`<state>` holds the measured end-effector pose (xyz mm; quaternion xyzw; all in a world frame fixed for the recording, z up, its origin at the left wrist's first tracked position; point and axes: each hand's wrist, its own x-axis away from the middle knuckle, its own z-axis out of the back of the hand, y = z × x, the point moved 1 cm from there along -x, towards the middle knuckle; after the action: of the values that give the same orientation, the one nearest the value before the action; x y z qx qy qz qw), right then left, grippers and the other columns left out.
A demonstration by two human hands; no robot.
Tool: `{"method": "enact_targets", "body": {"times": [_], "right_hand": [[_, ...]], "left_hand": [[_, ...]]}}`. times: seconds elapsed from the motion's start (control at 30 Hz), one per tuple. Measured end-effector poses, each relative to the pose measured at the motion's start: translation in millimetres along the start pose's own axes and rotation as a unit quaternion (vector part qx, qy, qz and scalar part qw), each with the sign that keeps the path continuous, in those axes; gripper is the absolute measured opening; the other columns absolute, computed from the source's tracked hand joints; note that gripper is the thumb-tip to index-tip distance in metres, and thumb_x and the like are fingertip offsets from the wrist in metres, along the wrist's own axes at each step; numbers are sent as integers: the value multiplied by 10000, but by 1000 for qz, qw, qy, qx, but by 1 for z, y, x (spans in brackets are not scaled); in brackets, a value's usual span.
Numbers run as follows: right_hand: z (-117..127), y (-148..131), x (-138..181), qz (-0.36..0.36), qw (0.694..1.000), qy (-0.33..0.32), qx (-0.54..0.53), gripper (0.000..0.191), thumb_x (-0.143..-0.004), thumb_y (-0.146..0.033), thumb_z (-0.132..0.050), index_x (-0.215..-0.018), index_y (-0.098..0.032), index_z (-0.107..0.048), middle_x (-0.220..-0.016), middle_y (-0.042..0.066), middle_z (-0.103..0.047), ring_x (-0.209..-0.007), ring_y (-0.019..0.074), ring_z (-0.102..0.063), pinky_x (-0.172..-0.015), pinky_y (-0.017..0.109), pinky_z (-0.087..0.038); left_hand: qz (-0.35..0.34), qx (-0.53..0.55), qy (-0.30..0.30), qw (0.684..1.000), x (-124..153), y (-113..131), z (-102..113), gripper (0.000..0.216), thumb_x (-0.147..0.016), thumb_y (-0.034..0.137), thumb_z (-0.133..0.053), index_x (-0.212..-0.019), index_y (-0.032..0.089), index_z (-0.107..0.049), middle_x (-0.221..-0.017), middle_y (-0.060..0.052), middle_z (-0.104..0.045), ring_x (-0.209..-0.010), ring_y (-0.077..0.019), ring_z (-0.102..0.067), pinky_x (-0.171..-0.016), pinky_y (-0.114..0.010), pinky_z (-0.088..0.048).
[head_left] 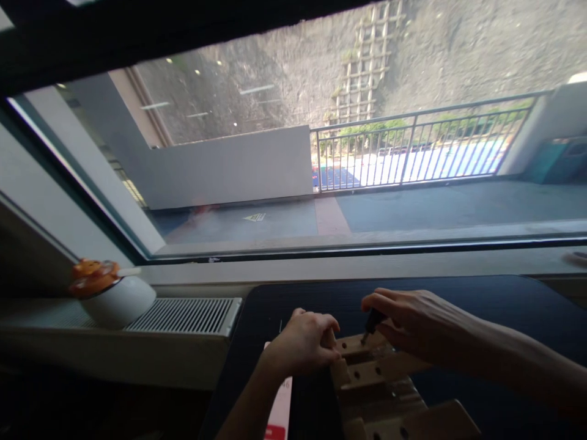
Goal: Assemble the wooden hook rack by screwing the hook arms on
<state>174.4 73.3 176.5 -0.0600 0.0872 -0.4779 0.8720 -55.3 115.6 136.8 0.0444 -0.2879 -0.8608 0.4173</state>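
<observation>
A light wooden assembly with drilled holes lies on a dark table near the bottom of the head view. My left hand is closed around the left end of its upper wooden piece. My right hand is closed on a small dark-handled tool, a screwdriver by the look of it. The tool's tip points down onto the top of the wood near a hole. Both forearms reach in from below.
A white bowl-shaped object with an orange lid sits on the sill beside a slatted vent. A white and red card lies at the table's left edge. A wide window faces a balcony with a railing.
</observation>
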Motion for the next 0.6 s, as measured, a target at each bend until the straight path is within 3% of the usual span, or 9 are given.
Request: {"method": "enact_targets", "body": {"times": [0.13, 0.3, 0.6], "right_hand": [[5, -2, 2, 12, 999, -30, -2, 244, -903, -80, -480, -1056, -227, -601, -921, 28, -713, -721, 194, -672, -594, 291, -342], [3, -1, -1, 0, 1000, -20, -7, 129, -962, -151, -471, -970, -224, -576, -831, 10, -697, -697, 193, -665, -591, 295, -326], [0, -13, 0, -38, 999, -14, 37, 43, -948, -210, -540, -912, -214, -565, -657, 5, -682, -579, 205, -665, -513, 290, -226]], "left_hand": [[-4, 17, 3, 1000, 4, -2, 3, 328, -770, 333, -738, -1079, 226, -716, -965, -3, -756, -936, -222, -677, -1183, -555, -191], [18, 1, 18, 1000, 10, 2, 5, 149, -776, 307, -717, -903, 229, -727, -862, 30, -745, -857, -196, -682, -1182, -587, -163], [-3, -11, 43, 999, 13, 6, 4, 122, -831, 320, -668, -918, 243, -705, -910, 22, -756, -938, -219, -687, -1180, -626, -146]]}}
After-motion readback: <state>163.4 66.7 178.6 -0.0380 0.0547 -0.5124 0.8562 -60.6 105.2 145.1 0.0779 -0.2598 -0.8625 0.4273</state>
